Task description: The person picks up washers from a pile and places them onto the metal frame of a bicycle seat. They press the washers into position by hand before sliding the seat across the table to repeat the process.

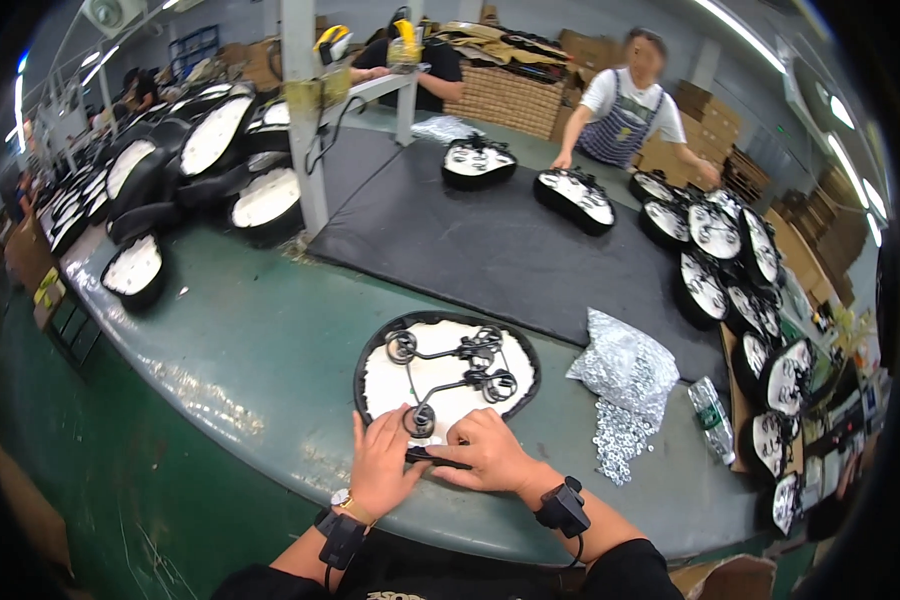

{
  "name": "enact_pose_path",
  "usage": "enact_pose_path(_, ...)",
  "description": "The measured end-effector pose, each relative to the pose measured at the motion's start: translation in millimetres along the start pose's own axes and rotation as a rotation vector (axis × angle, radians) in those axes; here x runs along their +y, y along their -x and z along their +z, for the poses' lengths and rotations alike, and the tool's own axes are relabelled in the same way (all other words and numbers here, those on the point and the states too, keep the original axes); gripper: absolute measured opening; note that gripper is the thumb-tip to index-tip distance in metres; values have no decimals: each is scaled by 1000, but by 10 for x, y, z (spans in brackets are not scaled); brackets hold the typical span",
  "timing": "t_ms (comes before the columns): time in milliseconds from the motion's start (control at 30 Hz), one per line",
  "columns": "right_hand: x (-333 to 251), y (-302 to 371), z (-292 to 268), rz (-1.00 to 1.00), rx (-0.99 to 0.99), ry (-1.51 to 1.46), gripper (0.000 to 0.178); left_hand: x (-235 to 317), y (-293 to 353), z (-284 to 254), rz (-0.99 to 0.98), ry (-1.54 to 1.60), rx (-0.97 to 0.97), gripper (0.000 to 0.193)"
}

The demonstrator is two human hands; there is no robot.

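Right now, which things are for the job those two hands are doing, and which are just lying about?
For the job:
the left hand and right hand
the black-and-white pad they touch
the black metal frame on it
maybe the small metal rings and plastic bag nearby

Just lying about, it seems:
the bottle
the cardboard boxes behind

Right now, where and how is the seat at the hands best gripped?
Probably by its black rim, at the left and right edges, from outside: it is exposed there, while the wire frame clutters the white face. The left hand and right hand occupy the near edge.
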State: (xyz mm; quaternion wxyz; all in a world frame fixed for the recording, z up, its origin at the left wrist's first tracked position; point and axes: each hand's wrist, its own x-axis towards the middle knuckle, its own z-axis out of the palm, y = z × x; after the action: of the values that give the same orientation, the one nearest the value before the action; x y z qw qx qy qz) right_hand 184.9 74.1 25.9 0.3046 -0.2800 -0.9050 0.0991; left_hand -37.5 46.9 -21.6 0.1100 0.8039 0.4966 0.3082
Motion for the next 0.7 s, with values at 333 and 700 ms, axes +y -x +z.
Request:
enact_pose_path(333, 1391, 552, -209, 972, 248, -9, 62, 327, 143, 146, 127, 102, 142, 54)
enact_pose_path(700, -623, 1286, -258, 1332, 408, -767, 54, -510, -120, -226, 170, -77, 141, 26)
